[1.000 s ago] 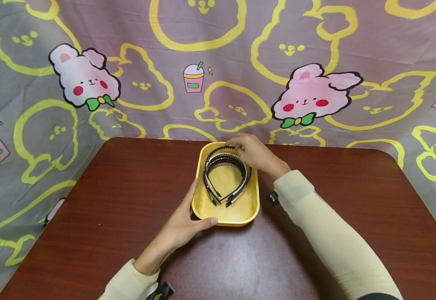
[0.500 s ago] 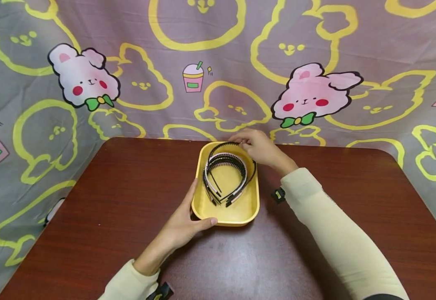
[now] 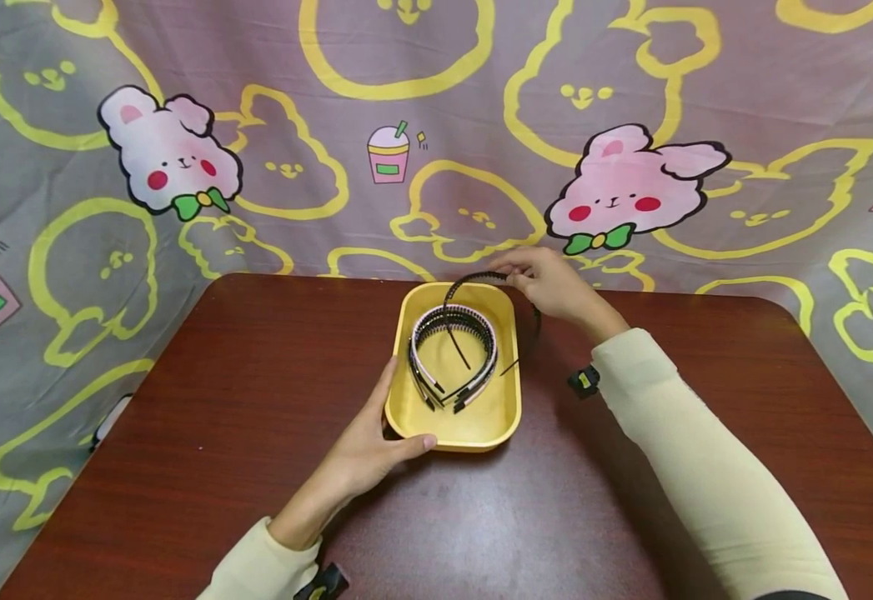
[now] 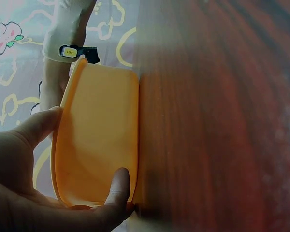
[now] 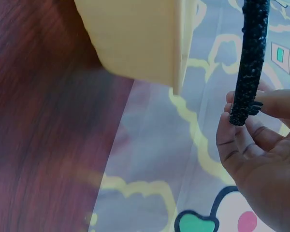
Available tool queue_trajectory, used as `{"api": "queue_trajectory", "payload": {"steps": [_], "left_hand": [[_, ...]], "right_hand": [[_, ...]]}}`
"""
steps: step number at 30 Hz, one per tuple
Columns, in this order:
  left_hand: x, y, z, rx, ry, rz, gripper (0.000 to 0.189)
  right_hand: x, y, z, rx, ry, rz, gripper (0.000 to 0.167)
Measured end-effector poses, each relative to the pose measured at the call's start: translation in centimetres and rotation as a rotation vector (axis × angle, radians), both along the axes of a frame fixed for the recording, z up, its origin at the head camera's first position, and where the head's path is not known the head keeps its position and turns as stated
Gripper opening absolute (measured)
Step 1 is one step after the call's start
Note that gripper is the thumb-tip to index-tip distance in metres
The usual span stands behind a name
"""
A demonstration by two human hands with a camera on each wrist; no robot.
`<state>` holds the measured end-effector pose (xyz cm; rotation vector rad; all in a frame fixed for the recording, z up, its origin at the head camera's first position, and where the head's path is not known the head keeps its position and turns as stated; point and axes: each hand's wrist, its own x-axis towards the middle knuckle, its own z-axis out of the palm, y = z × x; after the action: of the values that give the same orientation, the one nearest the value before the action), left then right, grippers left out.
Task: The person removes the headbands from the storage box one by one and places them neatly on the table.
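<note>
A yellow plastic tray [image 3: 475, 429] stands on the table, with several headbands [image 3: 454, 317] nested in it, black ones and a pale pink one. My left hand [image 3: 361, 450] holds the tray's near left corner, thumb at the front rim and fingers along the side; in the left wrist view the fingers press the tray's outer wall [image 4: 101, 116]. Above the tray's far right corner, my right hand [image 3: 556, 283] pinches a black toothed headband [image 3: 474, 277] by its top. Its ends hang down over the tray. Up close in the right wrist view, that headband [image 5: 252, 58] looks glittery.
The dark red-brown table [image 3: 631, 375] extends on both sides of the tray. A patterned cloth [image 3: 474, 108] with bunny heads hangs behind the table's far edge and along both sides.
My right hand has lifted one black headband off the nested group and moved it up and to the right. The left hand and the tray have stayed where they were.
</note>
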<state>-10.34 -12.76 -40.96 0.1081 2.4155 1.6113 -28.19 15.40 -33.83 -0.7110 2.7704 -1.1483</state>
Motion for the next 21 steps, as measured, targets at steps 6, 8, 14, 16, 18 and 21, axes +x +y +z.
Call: {"api": "queue_trajectory", "payload": {"steps": [6,8,14,16,18,21], "left_hand": [[0.0,0.0,0.0,0.007,0.002,0.001,0.12],[0.0,0.0,0.0,0.006,0.003,0.001,0.119],[0.0,0.0,0.0,0.001,0.004,0.0,0.119],[0.0,0.0,0.0,0.002,0.003,0.0,0.119],[0.0,0.0,0.0,0.0,0.003,0.002,0.119],[0.1,0.0,0.0,-0.005,0.002,0.002,0.119]], "right_hand": [[-0.3,1.4,0.2,-0.044,-0.027,-0.006,0.034],[-0.5,1.8,0.2,-0.042,-0.022,-0.016,0.035],[-0.6,3.1,0.2,-0.037,-0.021,-0.043,0.037],[-0.6,3.6,0.2,-0.037,-0.03,-0.053,0.037],[-0.6,4.0,0.2,-0.034,-0.046,-0.069,0.037],[-0.6,4.6,0.3,-0.023,-0.081,-0.097,0.036]]}}
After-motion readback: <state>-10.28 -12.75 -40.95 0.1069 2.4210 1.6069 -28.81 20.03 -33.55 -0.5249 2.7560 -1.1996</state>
